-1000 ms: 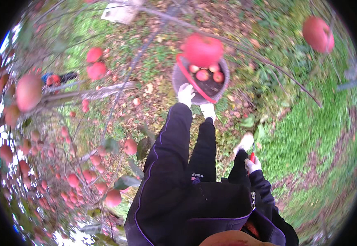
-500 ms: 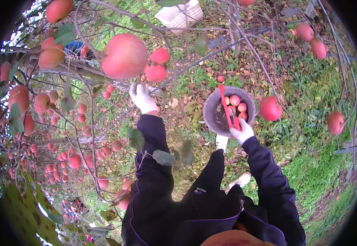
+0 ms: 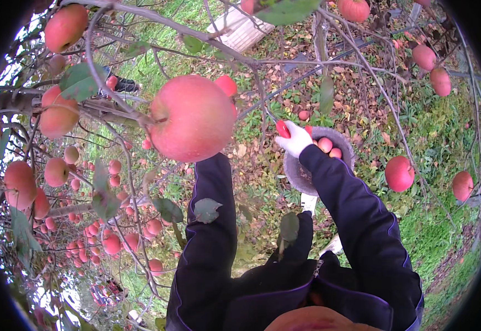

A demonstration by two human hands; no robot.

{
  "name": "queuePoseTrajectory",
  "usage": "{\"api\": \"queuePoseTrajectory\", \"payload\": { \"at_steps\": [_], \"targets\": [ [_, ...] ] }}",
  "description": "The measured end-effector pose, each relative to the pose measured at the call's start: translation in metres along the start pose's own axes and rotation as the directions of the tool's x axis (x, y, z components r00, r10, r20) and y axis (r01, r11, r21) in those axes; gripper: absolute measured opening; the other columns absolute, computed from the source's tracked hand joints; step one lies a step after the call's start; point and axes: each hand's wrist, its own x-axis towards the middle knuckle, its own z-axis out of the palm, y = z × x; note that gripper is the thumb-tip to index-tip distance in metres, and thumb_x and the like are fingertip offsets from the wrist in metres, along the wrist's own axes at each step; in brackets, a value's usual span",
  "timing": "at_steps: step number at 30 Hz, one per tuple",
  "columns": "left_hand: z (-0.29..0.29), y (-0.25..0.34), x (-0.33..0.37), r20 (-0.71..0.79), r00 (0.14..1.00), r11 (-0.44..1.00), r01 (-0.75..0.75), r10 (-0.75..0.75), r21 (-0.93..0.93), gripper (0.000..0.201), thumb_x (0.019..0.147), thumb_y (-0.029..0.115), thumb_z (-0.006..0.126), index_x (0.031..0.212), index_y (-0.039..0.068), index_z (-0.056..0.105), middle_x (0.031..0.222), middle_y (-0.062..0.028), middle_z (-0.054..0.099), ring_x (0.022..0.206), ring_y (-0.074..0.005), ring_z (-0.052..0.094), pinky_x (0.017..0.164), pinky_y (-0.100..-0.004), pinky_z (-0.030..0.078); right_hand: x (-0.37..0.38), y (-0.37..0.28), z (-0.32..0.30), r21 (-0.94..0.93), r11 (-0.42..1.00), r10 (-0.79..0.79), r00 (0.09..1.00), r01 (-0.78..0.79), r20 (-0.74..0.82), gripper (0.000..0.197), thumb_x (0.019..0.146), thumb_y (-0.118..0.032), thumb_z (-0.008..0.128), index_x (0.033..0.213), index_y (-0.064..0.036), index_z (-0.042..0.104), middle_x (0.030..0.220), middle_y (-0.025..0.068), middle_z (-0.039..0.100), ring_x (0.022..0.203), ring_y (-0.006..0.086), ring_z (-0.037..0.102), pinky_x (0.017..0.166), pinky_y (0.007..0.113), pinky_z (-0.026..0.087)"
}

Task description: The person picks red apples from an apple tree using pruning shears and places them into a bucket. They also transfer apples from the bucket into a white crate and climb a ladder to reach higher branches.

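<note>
Two apples [image 3: 325, 144] could be seen in the grey bucket [image 3: 293, 172], right of the centre of the frame, where the right sleeve hid part of the inside. Many others hung on the branches at the left, and a few at the upper right, so I judged the work only partly done, with much fruit left. One large apple [image 3: 192, 118] hung near the centre, close to the camera, its stem end turned to the left. The right hand [image 3: 295, 140], in a white glove, had its fingers closed around a red-handled tool [image 3: 283, 129], whose metal end pointed to the upper left. The left sleeve [image 3: 214, 209] rose behind the large apple, which covered the left hand; whether those fingers were apart, or touched this fruit, I could not tell.
</note>
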Motion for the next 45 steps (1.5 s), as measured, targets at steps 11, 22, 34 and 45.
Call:
{"api": "queuePoseTrajectory", "payload": {
  "at_steps": [11,22,34,45],
  "targets": [
    [-0.019,0.031,-0.05,0.209,0.814,0.381,-0.459,0.542,0.802,0.065,0.086,0.02,0.063,0.141,0.001,0.034,0.099,-0.0098,0.061,0.081,-0.0126,0.055,0.073,-0.0258,0.046,0.052,-0.015,0.006,0.231,0.958,-0.161,0.985,0.169,-0.054,0.033,0.071,-0.024,0.064,0.094,-0.0029,0.052,0.077,0.0145,0.055,0.073,0.0298,0.055,0.071,0.038,0.044],
    [0.014,0.032,0.022,0.399,0.822,0.511,-0.566,0.407,0.647,0.024,0.092,0.018,0.057,0.106,-0.001,0.06,0.089,-0.0065,0.063,0.083,-0.0129,0.057,0.08,-0.0285,0.045,0.105,0.005,0.057,0.714,0.7,-0.104,0.993,0.04,0.047,0.05,0.075,-0.018,0.065,0.12,-0.0019,0.051,0.097,0.0093,0.061,0.091,0.0199,0.057,0.085,0.032,0.044],
    [0.026,0.038,-0.022,0.581,0.813,0.742,-0.366,-0.039,0.562,0.027,0.094,0.019,0.053,0.111,0.0,0.059,0.103,-0.0042,0.061,0.095,-0.0124,0.055,0.086,-0.0282,0.043,0.073,0.025,0.011,0.809,0.546,-0.154,0.975,0.218,-0.158,0.047,0.077,-0.005,0.063,0.123,-0.0033,0.051,0.112,0.0061,0.061,0.1,0.014,0.056,0.087,0.029,0.044],
    [0.007,0.026,-0.058,0.565,0.792,0.892,-0.059,-0.232,0.448,0.055,0.089,0.035,0.061,0.131,0.004,0.044,0.128,-0.0138,0.052,0.114,-0.0287,0.055,0.098,-0.0446,0.047,-0.027,0.021,-0.051,0.868,0.476,-0.161,0.984,0.142,-0.073,0.058,0.085,-0.013,0.059,0.138,-0.0019,0.038,0.12,0.0084,0.056,0.11,0.0166,0.054,0.093,0.031,0.044]
  ]
}}
